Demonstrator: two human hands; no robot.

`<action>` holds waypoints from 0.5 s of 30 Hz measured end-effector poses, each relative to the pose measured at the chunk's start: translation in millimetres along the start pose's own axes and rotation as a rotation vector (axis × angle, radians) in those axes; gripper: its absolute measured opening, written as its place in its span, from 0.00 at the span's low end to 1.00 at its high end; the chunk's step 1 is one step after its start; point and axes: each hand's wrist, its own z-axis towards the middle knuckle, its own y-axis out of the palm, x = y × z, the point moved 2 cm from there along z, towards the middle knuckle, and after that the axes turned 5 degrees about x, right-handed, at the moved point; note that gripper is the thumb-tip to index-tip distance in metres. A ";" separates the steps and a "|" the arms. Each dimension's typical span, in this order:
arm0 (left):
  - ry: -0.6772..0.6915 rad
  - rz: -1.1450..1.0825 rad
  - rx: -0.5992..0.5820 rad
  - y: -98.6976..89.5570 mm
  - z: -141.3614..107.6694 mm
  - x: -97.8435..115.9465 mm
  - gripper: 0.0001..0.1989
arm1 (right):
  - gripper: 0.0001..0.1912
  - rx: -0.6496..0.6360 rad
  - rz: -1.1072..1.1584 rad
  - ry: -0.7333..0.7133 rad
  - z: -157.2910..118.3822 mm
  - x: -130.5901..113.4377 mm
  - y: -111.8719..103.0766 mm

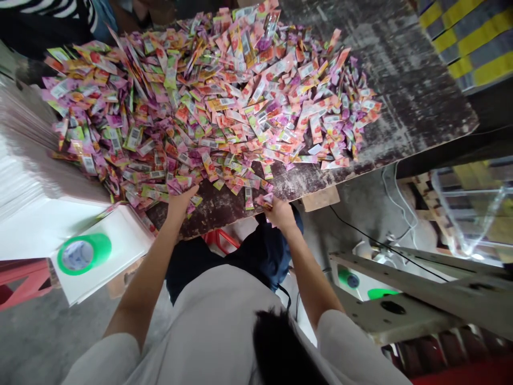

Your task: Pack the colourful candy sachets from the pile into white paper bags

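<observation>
A big heap of small, narrow sachets [224,107] in pink, orange, purple and green covers much of a worn dark table [393,69]. At the heap's near left edge is my left hand [180,206], thumb pointing right and touching sachets. Its other fingers are hidden, so its grip cannot be made out. My right hand [280,214], at the table's front edge, is closed around a few pink sachets [265,200]. A single sachet [249,198] lies just left of that hand.
Stacked white sheets [28,219] stand at the left, beside a green tape roll [84,254] on white card. A metal frame [420,299] is at lower right. Yellow-and-grey stacks [473,37] stand at far right. Another person's striped sleeve [60,10] shows at upper left.
</observation>
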 end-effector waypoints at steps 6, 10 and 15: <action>0.161 0.219 0.172 42.9 38.3 33.4 0.24 | 0.19 0.171 0.185 0.011 11.0 -7.2 -23.9; 0.159 0.685 0.192 79.3 57.1 48.3 0.20 | 0.21 0.066 -0.016 -0.109 38.6 -60.2 -8.3; 0.171 0.796 0.211 87.7 58.3 51.4 0.16 | 0.16 0.049 -0.093 -0.104 59.3 -87.6 7.6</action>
